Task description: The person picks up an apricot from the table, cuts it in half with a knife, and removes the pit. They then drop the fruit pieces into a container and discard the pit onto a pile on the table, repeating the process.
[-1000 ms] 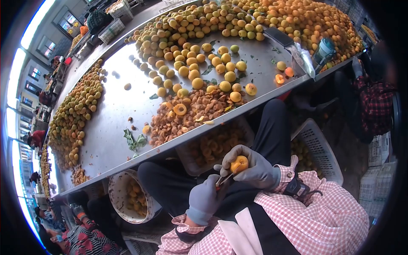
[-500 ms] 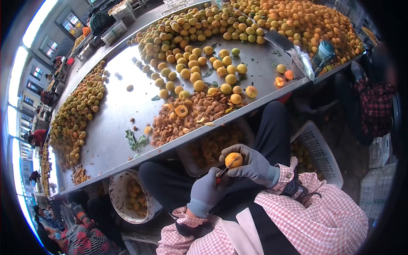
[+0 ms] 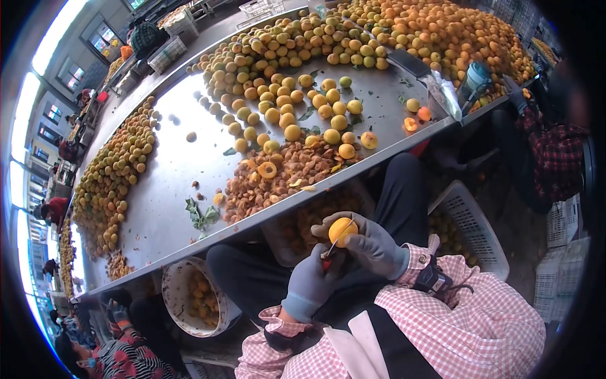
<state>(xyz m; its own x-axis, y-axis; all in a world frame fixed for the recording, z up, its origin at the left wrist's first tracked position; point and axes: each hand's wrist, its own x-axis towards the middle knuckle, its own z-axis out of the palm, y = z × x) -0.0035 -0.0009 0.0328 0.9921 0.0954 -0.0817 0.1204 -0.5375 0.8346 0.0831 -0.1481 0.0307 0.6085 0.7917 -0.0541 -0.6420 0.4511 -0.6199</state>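
R hand (image 3: 369,243) grasps apricot (image 3: 341,231), L hand (image 3: 312,278) clenched on knife (image 3: 328,252), just below table (image 3: 164,170) edge; seems mid-cut. Pit heap (image 3: 284,170) on table, most whole fruit (image 3: 297,63) left.

- The left hand (image 3: 310,278), grey-gloved, is closing in a fist around the red handle of a small knife (image 3: 328,251), with the blade pointing up towards the other hand.
- The right hand (image 3: 369,245), also grey-gloved, is cupping an apricot (image 3: 341,231); its fingers (image 3: 328,221) are wrapping over the top and the far side.
- The blade tip is meeting the lower edge of the apricot.
- Both hands are working close together in front of the chest, over the lap.
- The left forearm is rising from below, wrist fairly straight, in a pink-checked left sleeve (image 3: 268,331).
- The right forearm is reaching in from the right, elbow bent, in a matching right sleeve (image 3: 418,254).
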